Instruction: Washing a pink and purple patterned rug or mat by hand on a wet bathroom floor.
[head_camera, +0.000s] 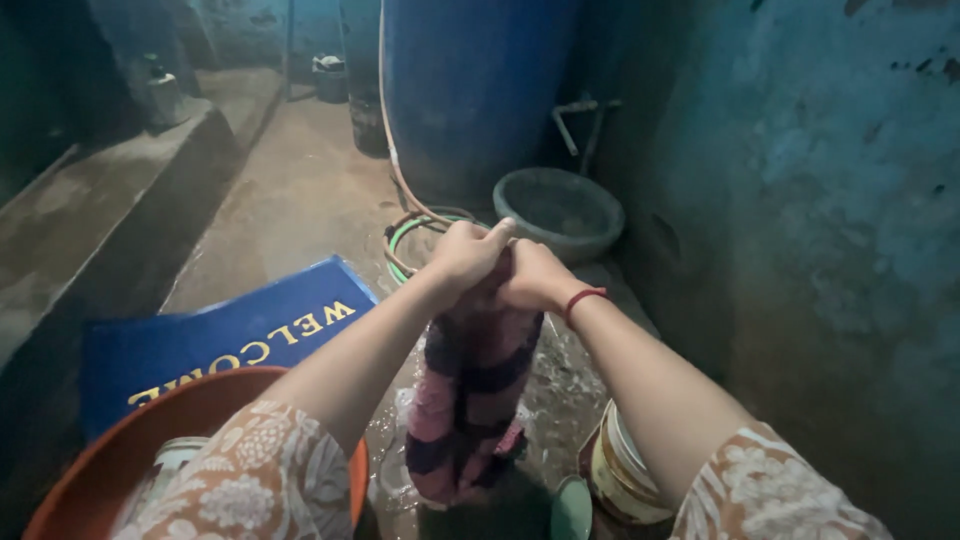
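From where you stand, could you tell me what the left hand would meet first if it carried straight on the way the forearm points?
Probably the right hand, since the left hand already presses against it around the striped cloth; beyond them sits the grey basin, though depth is unclear.

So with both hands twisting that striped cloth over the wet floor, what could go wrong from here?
1. Water is running from the pink and dark striped cloth that the left hand and right hand grip, so the wet concrete floor could get slippery.
2. The drips may splash the blue doormat nearby.
3. The coiled hose close behind looks like a trip hazard.
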